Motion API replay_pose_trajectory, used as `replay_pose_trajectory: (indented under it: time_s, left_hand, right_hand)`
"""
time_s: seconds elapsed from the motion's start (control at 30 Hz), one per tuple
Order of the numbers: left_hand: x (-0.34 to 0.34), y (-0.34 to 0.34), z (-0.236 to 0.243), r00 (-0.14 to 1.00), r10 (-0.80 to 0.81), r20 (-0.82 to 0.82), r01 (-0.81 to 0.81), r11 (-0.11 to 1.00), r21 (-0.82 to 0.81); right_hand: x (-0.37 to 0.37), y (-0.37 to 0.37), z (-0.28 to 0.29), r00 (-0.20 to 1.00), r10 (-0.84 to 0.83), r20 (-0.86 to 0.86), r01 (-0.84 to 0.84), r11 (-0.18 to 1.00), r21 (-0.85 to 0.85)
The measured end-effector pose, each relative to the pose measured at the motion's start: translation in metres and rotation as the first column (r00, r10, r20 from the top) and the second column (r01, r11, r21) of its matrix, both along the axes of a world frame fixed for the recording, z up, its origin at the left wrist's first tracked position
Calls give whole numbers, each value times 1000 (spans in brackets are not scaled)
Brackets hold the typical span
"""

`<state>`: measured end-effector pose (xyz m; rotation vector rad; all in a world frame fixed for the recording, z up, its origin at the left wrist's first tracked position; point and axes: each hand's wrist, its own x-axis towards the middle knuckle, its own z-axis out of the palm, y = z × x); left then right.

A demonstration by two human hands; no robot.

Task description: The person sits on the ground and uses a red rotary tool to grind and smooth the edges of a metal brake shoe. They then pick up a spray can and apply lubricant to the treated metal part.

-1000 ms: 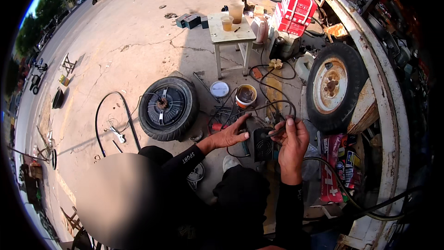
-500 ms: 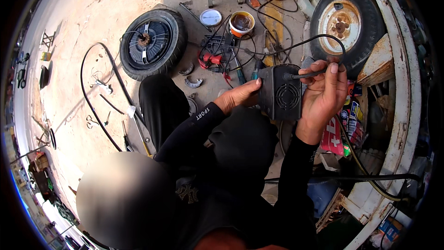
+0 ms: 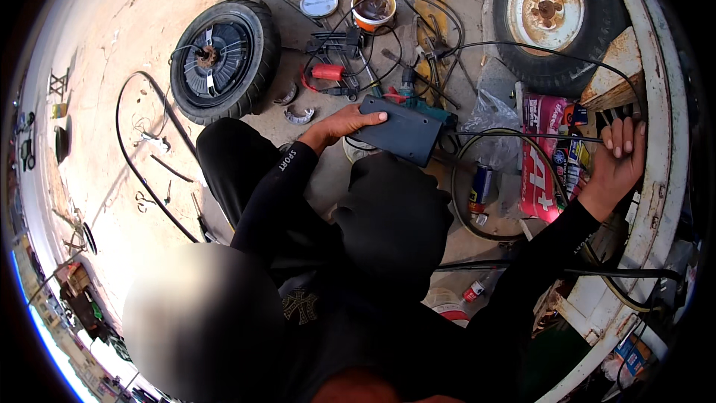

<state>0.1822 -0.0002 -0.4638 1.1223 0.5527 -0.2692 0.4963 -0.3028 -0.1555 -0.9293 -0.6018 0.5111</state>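
Observation:
A black charger (image 3: 399, 133), a flat box with rounded edges, is gripped at its left end by my left hand (image 3: 339, 125), thumb on top. From its right end a black cable (image 3: 529, 136) runs nearly straight across to my right hand (image 3: 623, 153), far out by the white metal frame. The fingers of that hand are curled round the cable. Just beyond the charger lies a teal power tool (image 3: 429, 110), partly covered by it. The charger hangs over the ground beside my black-clad knee.
A wheel with a black hub (image 3: 216, 63) lies at left, brake shoes (image 3: 300, 116) near it. An open bucket of brown grease (image 3: 373, 9) and tangled cables sit beyond. At right are a rusty-rimmed wheel (image 3: 514, 7), a pink package (image 3: 537, 172), a spray can (image 3: 481, 185) and a white frame (image 3: 660, 127).
My right hand has left the charger's side and moved right, drawing the cable out. The charger has turned from its vented face to a plain face and moved lower left.

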Motion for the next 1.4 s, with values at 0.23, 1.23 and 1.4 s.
replay_pose_trajectory:
  time_s: [0.23,1.23,1.4]
  left_hand:
    - [-5,17,-26,911,-246,-331,285,955,75]
    - [222,52,-33,937,-333,110,-123,-18,992]
    - [274,63,-64,907,-351,-231,160,-222,962]
  right_hand:
    - [18,42,7,996,-58,62,79,906,-417]
    - [-183,-47,-144,843,-381,-379,75,782,-619]
    - [-183,-58,-164,749,-321,-580,-67,834,-548]
